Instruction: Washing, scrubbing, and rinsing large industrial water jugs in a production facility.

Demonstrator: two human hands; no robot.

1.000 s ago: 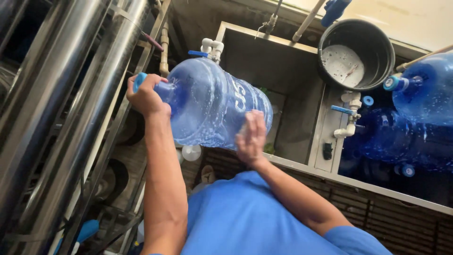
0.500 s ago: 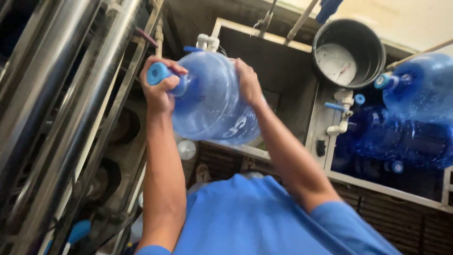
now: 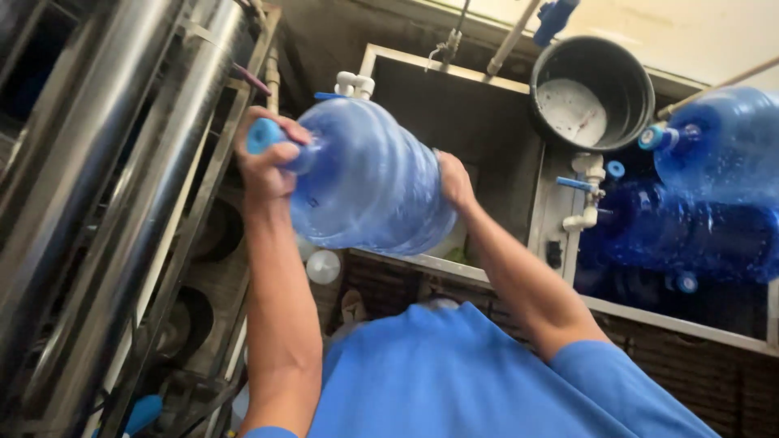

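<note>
large blue water jug (image 3: 369, 178) held level, long axis left-right, left hand (image 3: 266, 166) clenched round neck, right hand (image 3: 454, 180) spread flat against base.

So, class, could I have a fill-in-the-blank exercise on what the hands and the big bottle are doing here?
1. The left hand grips the bottle at its ____.
2. The right hand presses on the bottle's ____.
3. The bottle's cap is coloured ____.
4. The bucket behind the tank is coloured ____.

Missing words: neck; base; blue; black
</note>
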